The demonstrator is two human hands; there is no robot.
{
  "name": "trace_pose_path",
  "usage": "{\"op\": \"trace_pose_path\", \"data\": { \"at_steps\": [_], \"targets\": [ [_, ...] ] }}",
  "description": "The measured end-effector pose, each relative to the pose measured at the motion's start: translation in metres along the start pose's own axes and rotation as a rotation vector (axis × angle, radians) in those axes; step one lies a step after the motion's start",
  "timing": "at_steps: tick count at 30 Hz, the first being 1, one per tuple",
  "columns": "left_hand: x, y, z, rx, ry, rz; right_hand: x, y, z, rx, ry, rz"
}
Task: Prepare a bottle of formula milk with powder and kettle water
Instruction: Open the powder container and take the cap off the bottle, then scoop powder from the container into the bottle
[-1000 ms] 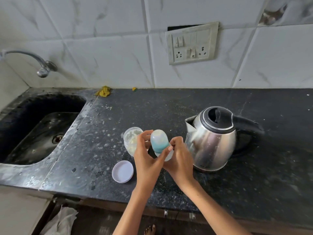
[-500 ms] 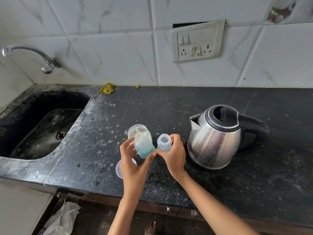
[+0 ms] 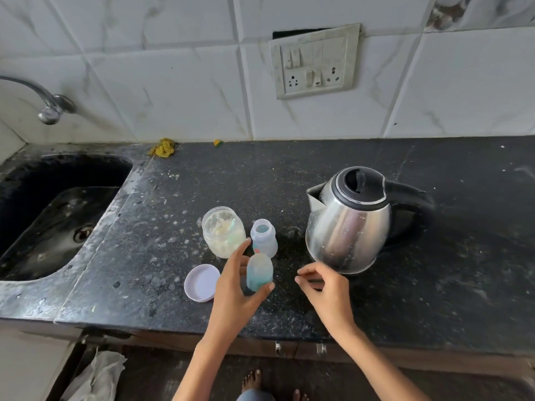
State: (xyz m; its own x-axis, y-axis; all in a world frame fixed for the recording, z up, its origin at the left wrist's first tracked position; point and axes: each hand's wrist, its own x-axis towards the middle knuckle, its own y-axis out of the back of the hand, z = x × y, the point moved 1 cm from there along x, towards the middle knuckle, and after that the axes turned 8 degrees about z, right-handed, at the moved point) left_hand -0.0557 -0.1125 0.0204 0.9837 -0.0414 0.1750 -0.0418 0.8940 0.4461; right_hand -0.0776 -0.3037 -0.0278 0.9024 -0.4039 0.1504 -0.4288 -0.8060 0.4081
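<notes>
- Head view looked down on a dark speckled counter (image 3: 376,299); both forearms ran off the bottom edge of the frame, and the sink (image 3: 58,204) at the left was cut by the frame edge.
- Left hand (image 3: 234,290), low in the centre, had its thumb and fingers clamped on the bottle cap (image 3: 259,272), a translucent dome with a blue-green lower part; what lay inside the dome could not be made out, and the palm hid the cap's near side.
- Whether the cap touched the counter could not be told.
- Baby bottle (image 3: 263,238) stood upright just above the cap in the frame, uncapped, its long axis vertical and its open mouth pointing up toward the camera; printing on its side was too small to read.
- Powder jar (image 3: 223,231) stood open just left of the bottle, pale powder clinging to its walls; its white lid (image 3: 202,282) lay flat at the left of the left hand.
- Right hand (image 3: 324,287), right of the cap, held nothing, fingers loosely curled and apart, fingertips pointing left.
- Steel kettle (image 3: 350,224) stood at centre right, spout toward the bottle, black handle to the right.
</notes>
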Motion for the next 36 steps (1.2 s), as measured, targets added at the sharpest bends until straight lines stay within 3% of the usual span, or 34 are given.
{"op": "trace_pose_path", "data": {
  "at_steps": [10,17,22,28,32,36],
  "targets": [
    [-0.009,-0.063,-0.021,0.197,-0.166,-0.214,-0.020,0.034,0.005,-0.052,-0.009,0.098],
    [-0.015,-0.056,-0.025,0.245,-0.196,-0.253,-0.018,0.035,-0.012,-0.047,0.060,0.066],
    [-0.018,-0.023,-0.005,0.173,-0.241,-0.009,-0.008,0.026,-0.040,-0.002,0.132,0.012],
    [-0.008,0.028,0.000,0.160,-0.103,0.274,0.022,-0.006,-0.084,0.008,0.253,-0.128],
    [0.015,0.055,-0.013,0.170,0.022,0.322,0.051,-0.032,-0.110,-0.012,0.341,-0.172],
    [0.050,0.069,-0.036,0.262,0.033,0.285,0.078,-0.059,-0.130,-0.088,0.418,-0.227]
  ]
}}
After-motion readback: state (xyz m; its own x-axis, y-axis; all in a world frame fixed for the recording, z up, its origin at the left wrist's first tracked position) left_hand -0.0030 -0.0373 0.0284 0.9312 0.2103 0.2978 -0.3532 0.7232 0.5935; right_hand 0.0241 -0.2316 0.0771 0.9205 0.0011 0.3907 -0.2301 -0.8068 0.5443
